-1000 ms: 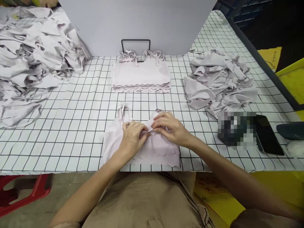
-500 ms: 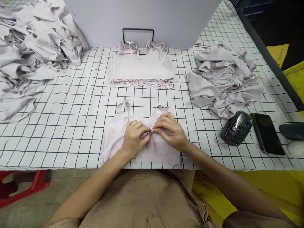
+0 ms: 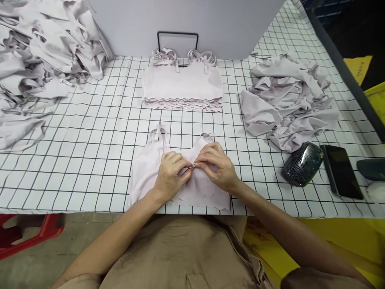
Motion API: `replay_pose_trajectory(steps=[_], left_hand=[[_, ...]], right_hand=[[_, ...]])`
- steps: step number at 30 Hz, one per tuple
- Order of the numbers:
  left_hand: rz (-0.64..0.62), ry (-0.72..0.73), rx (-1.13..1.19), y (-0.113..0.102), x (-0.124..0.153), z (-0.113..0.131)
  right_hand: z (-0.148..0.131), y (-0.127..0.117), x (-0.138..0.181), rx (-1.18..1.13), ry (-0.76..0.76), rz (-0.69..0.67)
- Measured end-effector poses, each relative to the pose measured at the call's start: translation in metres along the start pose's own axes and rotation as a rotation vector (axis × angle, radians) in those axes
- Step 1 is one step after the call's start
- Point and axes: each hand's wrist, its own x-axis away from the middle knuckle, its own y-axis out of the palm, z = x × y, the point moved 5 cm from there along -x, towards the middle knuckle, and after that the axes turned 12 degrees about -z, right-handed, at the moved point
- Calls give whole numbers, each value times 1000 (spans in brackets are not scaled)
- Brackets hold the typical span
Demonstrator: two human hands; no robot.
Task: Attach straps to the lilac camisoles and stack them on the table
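Observation:
A pale pink bra top with a scalloped lower edge lies spread at the table's front edge, its looped straps pointing away from me. Over its middle, my left hand is closed, thumb and forefinger pinching a thin pale strip of it. My right hand pinches the same bit from the other side, fingertips almost touching the left ones. Whether that strip is a strap or a fabric edge is too small to tell. Beyond it sits a neat stack of folded bra tops, straps coiled on top.
Loose pale garments form a large heap at the left and a smaller crumpled pile at the right. A patterned black object and a phone lie front right. A grey panel stands behind the stack; a red stool is below left.
Both hands keep their pinch on the bra top in nearly the same place. The camera view has shifted slightly.

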Motion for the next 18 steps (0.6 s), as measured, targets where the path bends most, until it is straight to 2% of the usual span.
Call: replay_pose_trajectory(steps=[18], left_hand=[[25,19,14,0,0,0]], right_hand=[[3,2,1,14,-7,-16]])
